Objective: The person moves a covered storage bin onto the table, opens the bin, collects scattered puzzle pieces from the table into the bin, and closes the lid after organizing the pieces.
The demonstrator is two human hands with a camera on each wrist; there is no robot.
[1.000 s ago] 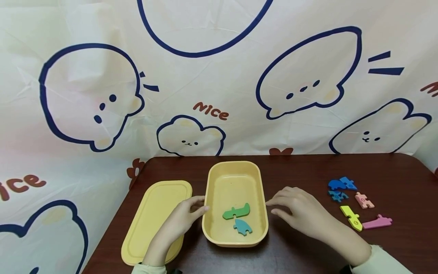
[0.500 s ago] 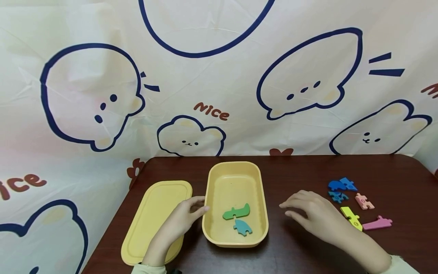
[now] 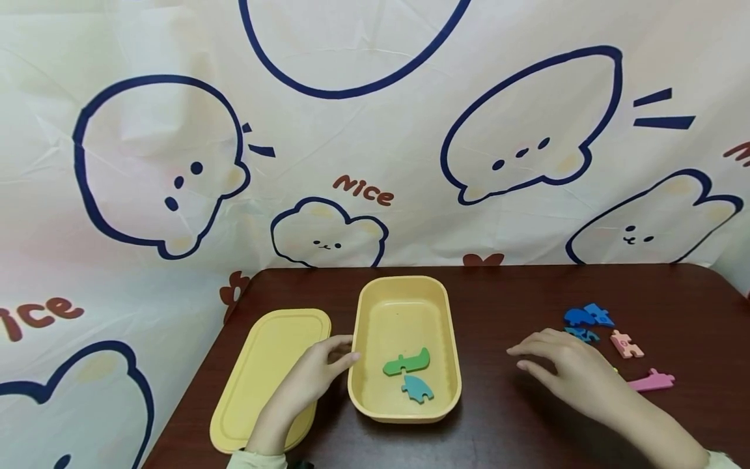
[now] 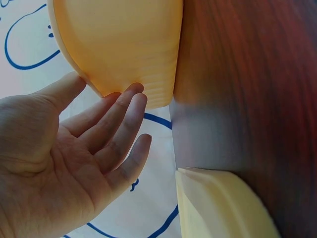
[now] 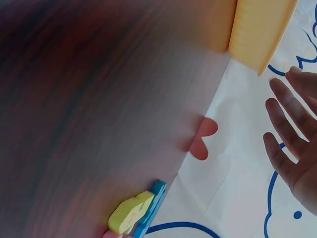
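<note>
**Steadying the yellow box (image 3: 404, 322) with one hand, the other free near the loose pieces**

I have my left hand (image 3: 312, 370) at the left side of the box, which stands at the lower centre of the frame. My thumb is at its rim and my fingers lie loosely by the outer wall: a light touch, not a clench. The green piece (image 3: 407, 362) and the teal piece (image 3: 417, 389) lie in its near half, and the lid (image 3: 263, 368) is flat on the table (image 3: 486, 299) at lower left, partly under my forearm.

My right hand (image 3: 565, 366) holds nothing; its fingers are relaxed, at lower right. Beyond it are the blue pieces (image 3: 579, 317), the salmon piece (image 3: 625, 344) and the pink piece (image 3: 653, 380). The yellow piece (image 5: 130, 213), nearly hidden behind my hand in the head view, shows at the bottom of the right wrist view.

I judge the step in hand to be a fetch: left hand on box duty, right hand ready to collect. The next move, I think, calls for choosing one piece and pinching its thin edges from above, without nudging its neighbours, while my left hand stays put.
</note>
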